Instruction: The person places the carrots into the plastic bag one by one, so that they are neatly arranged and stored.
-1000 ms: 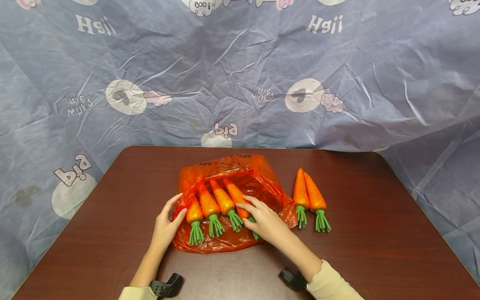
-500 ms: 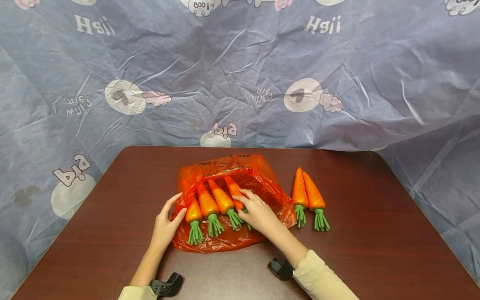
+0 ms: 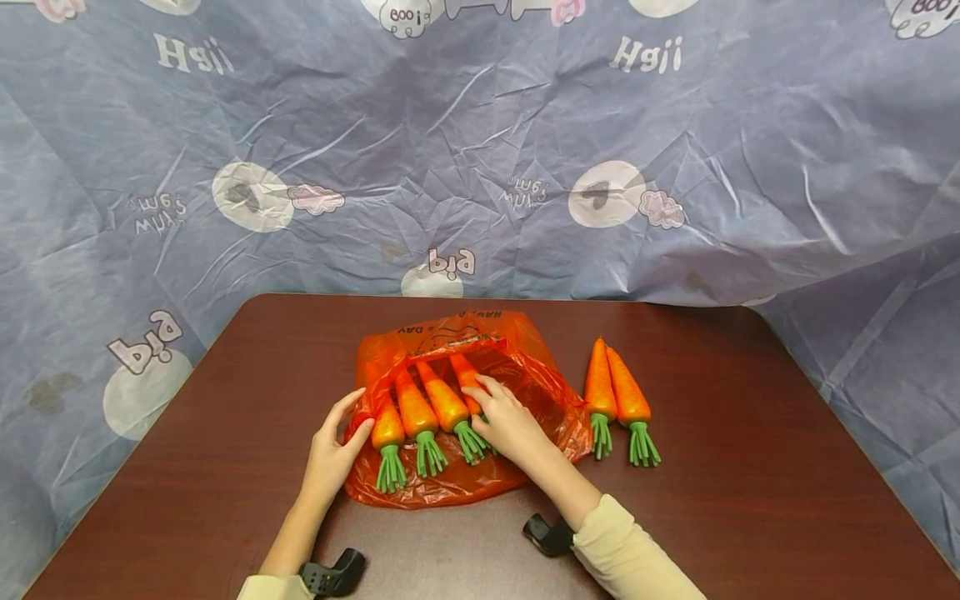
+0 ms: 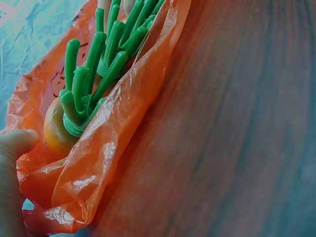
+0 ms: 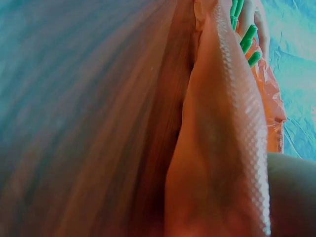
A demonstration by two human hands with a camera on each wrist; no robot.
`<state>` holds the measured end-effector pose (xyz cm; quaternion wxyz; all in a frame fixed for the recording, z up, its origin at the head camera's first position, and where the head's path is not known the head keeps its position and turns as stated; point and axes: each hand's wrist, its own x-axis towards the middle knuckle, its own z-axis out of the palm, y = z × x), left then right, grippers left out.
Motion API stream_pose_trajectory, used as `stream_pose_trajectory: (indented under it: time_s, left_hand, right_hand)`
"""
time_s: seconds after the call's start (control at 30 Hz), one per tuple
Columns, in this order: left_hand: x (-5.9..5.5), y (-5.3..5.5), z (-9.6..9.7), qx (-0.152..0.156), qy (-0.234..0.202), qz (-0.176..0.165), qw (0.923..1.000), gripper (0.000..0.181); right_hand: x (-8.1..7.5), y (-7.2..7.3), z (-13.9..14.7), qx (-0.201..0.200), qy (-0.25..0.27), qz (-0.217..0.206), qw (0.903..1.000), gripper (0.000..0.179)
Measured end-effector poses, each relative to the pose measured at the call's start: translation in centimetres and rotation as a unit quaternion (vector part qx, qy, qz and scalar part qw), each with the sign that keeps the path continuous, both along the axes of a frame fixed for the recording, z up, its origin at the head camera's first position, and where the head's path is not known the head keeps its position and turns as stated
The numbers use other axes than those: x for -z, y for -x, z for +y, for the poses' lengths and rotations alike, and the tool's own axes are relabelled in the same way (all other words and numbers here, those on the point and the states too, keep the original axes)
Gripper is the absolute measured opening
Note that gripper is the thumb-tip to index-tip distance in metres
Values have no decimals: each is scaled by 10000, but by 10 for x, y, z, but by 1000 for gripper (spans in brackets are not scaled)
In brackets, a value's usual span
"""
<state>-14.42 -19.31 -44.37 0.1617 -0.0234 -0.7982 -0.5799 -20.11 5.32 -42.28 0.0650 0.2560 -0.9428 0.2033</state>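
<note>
A translucent red-orange plastic bag lies on the table with its mouth toward me. Several orange carrots sit inside, green stem ends facing the opening; the leftmost carrot is beside my left hand. That hand holds the bag's left edge between thumb and fingers; in the left wrist view the thumb rests by the bag's film. My right hand reaches into the mouth and grips the rightmost carrot in the bag, covering most of its stem end. Bag film fills much of the right wrist view.
Two more carrots, a left one and a right one, lie side by side just right of the bag. The dark wooden table ends at a back edge before a printed blue-grey cloth.
My right hand has moved left and slightly up, shifting the rightmost carrot in the bag closer to the others. My left hand stays at the bag's edge.
</note>
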Motion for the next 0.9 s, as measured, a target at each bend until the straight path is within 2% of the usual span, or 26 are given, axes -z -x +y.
stream_pose_trajectory:
  time_s: [0.33, 0.47, 0.73, 0.83, 0.9]
  left_hand:
    - [-4, -2, 2, -1, -15, 13, 10000, 44]
    - [1, 1, 0, -22, -6, 5, 10000, 45]
    - [23, 10, -8, 29, 23, 85, 10000, 47]
    - [25, 10, -9, 40, -3, 112, 9999, 47]
    - [20, 8, -7, 26, 18, 84, 10000, 46]
  right_hand:
    - [1, 0, 0, 2, -90, -287, 9995, 43]
    - [-1, -1, 0, 74, -149, -294, 9994, 42]
    - [-7, -7, 3, 137, -24, -179, 9997, 42]
    - [-10, -11, 5, 117, 83, -158, 9998, 42]
    - [-13, -14, 7, 114, 145, -174, 9997, 42]
